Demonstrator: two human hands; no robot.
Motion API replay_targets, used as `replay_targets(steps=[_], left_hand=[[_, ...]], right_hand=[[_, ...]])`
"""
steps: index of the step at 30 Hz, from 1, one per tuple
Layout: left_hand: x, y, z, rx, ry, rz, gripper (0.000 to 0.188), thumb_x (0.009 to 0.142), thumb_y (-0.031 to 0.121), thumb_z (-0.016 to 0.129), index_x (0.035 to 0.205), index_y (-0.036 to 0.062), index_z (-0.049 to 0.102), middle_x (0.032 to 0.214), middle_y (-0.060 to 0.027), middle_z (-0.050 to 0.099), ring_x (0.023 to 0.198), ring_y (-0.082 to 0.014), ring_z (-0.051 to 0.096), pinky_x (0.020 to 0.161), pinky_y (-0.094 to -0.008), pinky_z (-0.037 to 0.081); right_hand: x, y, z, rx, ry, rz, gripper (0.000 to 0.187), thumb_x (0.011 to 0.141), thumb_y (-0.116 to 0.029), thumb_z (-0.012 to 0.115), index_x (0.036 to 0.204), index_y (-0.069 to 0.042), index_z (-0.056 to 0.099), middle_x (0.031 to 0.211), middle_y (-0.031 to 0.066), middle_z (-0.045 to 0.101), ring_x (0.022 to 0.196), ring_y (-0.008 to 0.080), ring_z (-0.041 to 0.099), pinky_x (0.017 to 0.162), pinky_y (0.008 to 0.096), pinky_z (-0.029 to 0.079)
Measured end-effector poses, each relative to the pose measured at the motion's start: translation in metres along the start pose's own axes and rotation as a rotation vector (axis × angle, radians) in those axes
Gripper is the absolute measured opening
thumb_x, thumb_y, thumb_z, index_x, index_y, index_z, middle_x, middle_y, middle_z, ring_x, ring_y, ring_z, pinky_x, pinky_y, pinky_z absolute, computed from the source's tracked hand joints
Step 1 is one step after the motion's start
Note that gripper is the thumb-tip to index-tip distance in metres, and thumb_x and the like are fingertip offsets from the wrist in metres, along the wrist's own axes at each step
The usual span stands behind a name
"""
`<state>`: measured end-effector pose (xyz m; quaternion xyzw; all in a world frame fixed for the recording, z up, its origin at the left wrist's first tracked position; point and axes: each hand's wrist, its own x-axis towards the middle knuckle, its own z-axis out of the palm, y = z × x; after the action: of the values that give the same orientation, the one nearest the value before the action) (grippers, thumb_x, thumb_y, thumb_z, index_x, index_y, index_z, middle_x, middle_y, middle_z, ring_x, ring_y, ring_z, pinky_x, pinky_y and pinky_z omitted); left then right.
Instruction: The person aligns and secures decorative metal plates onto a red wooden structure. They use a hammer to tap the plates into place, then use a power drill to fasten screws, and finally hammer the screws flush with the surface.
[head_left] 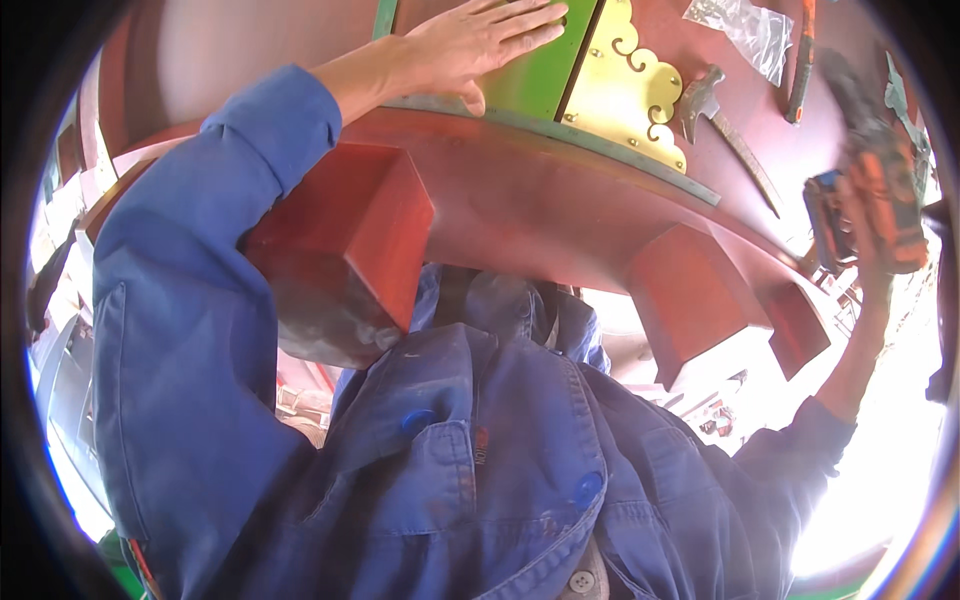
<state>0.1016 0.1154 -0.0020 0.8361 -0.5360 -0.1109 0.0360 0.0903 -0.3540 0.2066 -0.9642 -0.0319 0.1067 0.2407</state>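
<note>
My left hand (480,45) lies flat with its fingers stretched out. It rests on or just over a bright green panel (545,75) on the dark red surface. Beside the panel is a gold-coloured plate (615,95) with scrolled cut-outs and small studs along its edge. A straight greyish metal strip (640,165) runs along the near side of both. Far to the right, my right hand (868,235) grips an orange and black cordless drill (895,205), partly smeared by motion. The drill's front end is too blurred to make out.
Between the gold plate and the drill lies a hammer (735,145) with a worn handle. Behind it are a clear plastic bag (745,35) and an orange-handled tool (803,60). Red angular blocks (690,300) jut from below the curved red edge, close to my body.
</note>
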Motion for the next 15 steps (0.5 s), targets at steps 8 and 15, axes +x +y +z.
replay_targets(steps=[8, 15], left_hand=[[0.011, 0.005, -0.028, -0.028, -0.187, -0.023, 0.131, 0.064, 0.06, 0.085, 0.161, 0.0004, 0.02, 0.169, -0.0174, 0.02, 0.155, -0.0319, 0.022, 0.125, -0.049, 0.025], [0.022, 0.006, 0.01, 0.009, 0.036, -0.022, 0.127, 0.064, 0.049, 0.087, 0.161, 0.0011, 0.02, 0.169, -0.0167, 0.021, 0.155, -0.0306, 0.023, 0.125, -0.0475, 0.025]], right_hand=[[-0.016, -0.117, 0.114, -0.201, -0.692, -0.155, 0.047, 0.082, -0.033, 0.079, 0.123, -0.015, 0.067, 0.097, 0.0111, 0.075, 0.088, 0.0275, 0.073, 0.074, 0.0388, 0.057], [-0.027, -0.087, 0.15, -0.043, -0.538, -0.293, 0.031, 0.079, -0.023, 0.078, 0.102, -0.007, 0.068, 0.085, 0.0168, 0.068, 0.074, 0.039, 0.067, 0.065, 0.047, 0.052]])
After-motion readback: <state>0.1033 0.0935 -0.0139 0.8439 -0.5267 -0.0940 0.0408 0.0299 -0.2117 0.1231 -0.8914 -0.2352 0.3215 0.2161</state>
